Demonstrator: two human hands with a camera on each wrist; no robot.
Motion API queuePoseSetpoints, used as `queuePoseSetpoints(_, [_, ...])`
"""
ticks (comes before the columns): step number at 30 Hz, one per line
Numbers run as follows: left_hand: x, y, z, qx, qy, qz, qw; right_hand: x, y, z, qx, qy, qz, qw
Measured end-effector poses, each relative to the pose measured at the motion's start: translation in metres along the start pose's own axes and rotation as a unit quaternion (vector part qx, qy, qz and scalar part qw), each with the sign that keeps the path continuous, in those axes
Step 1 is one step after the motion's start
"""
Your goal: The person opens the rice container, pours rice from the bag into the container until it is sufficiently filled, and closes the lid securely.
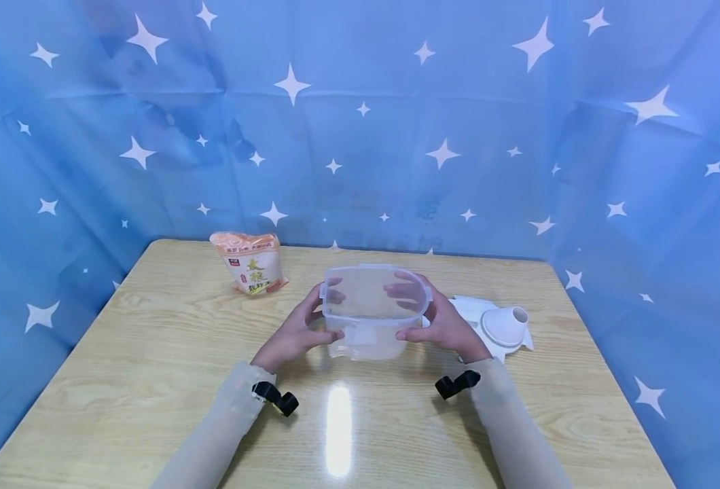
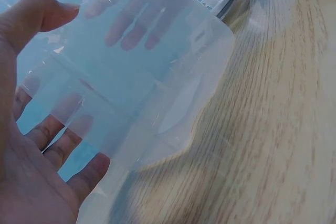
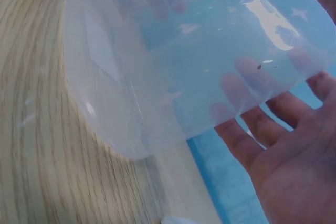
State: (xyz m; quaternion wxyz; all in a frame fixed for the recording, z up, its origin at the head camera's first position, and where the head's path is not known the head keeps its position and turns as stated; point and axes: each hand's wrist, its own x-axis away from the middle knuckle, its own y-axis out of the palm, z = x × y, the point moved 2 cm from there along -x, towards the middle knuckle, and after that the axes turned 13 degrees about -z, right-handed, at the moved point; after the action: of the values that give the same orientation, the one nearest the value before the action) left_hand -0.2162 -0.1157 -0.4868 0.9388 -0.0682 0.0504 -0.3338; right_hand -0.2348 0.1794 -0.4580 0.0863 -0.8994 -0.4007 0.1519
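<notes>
Gripping translucent tub (image 1: 369,337) at opposite sides, fingers (image 2: 90,176) of left hand (image 1: 301,331) and right hand (image 1: 444,327) curled round it, white cone-topped plastic piece (image 1: 502,327) on desk (image 1: 128,380) beside right hand.

Towards the back left of the wood-grained table (image 1: 121,380) I can see a white and orange pouch (image 1: 252,265) printed with coloured lettering. Over on the right lies a white plastic piece (image 1: 471,309) with a tapered, hollow spout (image 1: 503,326). A blue curtain (image 1: 390,142) scattered with white stars hangs behind, and a bright reflection (image 1: 338,431) streaks the table.
</notes>
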Motion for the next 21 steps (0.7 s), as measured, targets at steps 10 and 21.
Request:
queuePoseSetpoints(10, [0.005,-0.006,0.003,-0.004,-0.005,-0.022,0.9997,-0.001,0.002,0.001,0.009,0.007,-0.006,1.0])
queuePoseSetpoints(21, [0.004,-0.021,0.019,-0.03,-0.004,-0.045,0.9986,0.001,0.0,0.001,0.018,0.007,-0.004,1.0])
